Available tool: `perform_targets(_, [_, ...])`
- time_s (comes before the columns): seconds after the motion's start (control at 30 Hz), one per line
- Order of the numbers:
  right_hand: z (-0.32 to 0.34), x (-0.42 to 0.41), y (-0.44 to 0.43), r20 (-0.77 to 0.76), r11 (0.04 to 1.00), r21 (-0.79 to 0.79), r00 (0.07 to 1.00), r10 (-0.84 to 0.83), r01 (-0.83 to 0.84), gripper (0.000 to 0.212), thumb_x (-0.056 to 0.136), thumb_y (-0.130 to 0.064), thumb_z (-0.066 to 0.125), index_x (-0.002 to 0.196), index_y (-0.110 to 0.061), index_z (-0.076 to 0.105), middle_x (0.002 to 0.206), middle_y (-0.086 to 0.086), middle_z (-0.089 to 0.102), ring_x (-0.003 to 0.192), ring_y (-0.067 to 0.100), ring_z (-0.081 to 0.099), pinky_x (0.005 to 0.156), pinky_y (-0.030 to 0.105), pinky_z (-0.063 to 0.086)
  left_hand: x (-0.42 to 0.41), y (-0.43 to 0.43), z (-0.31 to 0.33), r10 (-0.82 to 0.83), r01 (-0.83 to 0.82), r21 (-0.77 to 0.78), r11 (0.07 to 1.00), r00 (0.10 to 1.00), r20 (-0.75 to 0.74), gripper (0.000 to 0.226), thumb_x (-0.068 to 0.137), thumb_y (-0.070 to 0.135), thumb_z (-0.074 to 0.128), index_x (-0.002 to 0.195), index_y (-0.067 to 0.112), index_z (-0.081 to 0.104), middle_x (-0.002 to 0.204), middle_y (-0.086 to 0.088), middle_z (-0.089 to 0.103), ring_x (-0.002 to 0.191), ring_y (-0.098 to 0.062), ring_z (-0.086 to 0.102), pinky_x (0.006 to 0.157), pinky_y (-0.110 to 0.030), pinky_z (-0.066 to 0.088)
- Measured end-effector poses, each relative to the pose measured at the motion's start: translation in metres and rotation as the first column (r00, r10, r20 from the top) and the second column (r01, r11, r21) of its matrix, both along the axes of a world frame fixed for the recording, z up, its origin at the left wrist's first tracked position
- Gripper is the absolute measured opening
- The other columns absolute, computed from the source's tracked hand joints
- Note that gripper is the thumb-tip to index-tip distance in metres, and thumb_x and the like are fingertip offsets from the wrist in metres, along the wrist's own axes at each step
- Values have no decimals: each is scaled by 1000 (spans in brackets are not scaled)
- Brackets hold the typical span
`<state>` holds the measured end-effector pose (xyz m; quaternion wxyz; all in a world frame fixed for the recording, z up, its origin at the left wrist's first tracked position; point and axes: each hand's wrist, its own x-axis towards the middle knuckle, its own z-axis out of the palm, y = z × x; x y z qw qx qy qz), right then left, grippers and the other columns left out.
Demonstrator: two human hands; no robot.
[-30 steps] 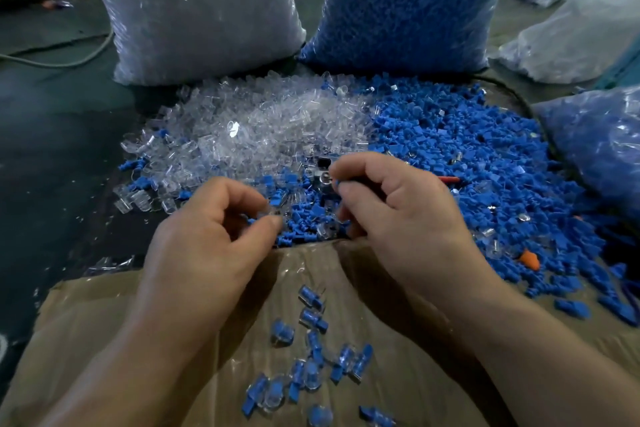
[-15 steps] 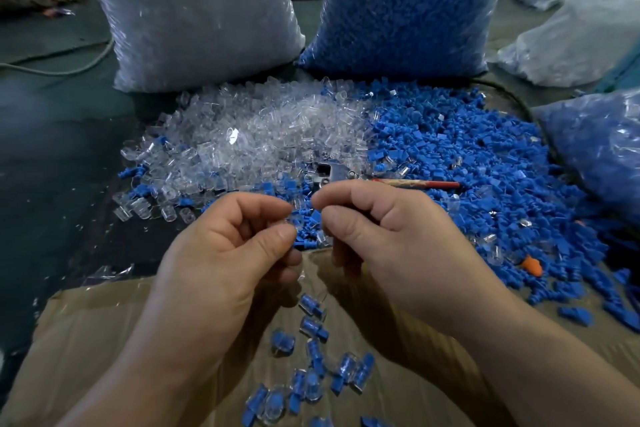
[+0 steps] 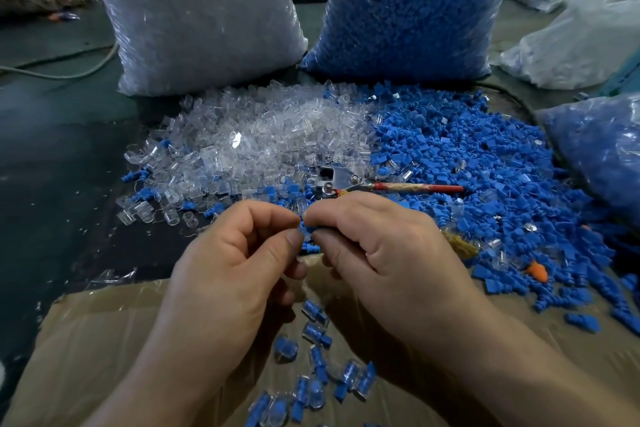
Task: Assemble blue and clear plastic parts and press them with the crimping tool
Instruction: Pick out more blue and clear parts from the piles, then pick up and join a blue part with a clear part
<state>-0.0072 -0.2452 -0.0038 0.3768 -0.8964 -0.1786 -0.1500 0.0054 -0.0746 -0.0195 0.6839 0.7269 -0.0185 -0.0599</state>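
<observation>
Two stuffed plastic sacks stand at the back of the dark table: the left sack (image 3: 194, 10) is packed with clear parts, the sack beside it (image 3: 408, 3) with blue ones. A third bag (image 3: 599, 149), also showing blue, sits at the right edge. In front of the sacks the loose parts are spread out, a clear heap (image 3: 259, 139) on the left touching a blue heap (image 3: 467, 156) on the right. The crimping tool (image 3: 349, 182) lies where the heaps meet, its red handle pointing right, and neither of my hands is on it. Nearest me is a flat sheet of cardboard (image 3: 104, 340) with a scatter of joined blue-and-clear pieces (image 3: 313, 336) on it.

My hands meet just above the cardboard's far edge, backs up, fingers curled. My left hand (image 3: 228, 274) and my right hand (image 3: 391, 253) each have thumb and forefinger pressed tip to tip, pinching a small blue part (image 3: 306, 229) from either side. My fingers hide whether a clear part is in there too.
</observation>
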Motion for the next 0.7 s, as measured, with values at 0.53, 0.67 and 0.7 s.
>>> perform_targets(0.53, [3, -1, -1, 5, 938, -345, 1000, -6, 7, 39, 91, -31, 54, 129, -27, 55, 131, 0, 53, 126, 23, 42, 100, 48, 45, -1, 2, -2, 30, -37, -109, 993, 998, -61, 29, 58, 30, 79, 87, 25, 74, 71, -12, 70, 53, -21, 62, 52, -30, 52])
perform_targets(0.67, [3, 13, -27, -110, 774, -594, 930, -351, 222, 76, 88, -52, 55, 146, -40, 8, 161, -3, 14, 149, 24, 5, 117, 42, 0, 2, 7, -4, 61, -63, -32, 997, 997, -55, 22, 66, 23, 77, 87, 31, 74, 65, -8, 69, 50, -16, 63, 44, -19, 49])
perform_targets(0.7, [1, 16, -33, -134, 740, -636, 912, -387, 220, 78, 89, -57, 52, 148, -38, 7, 162, 0, 11, 149, 26, 5, 117, 42, 1, 3, 8, -4, 52, -52, -7, 999, 998, -42, 22, 71, 18, 78, 87, 32, 73, 65, -8, 69, 50, -15, 63, 43, -18, 48])
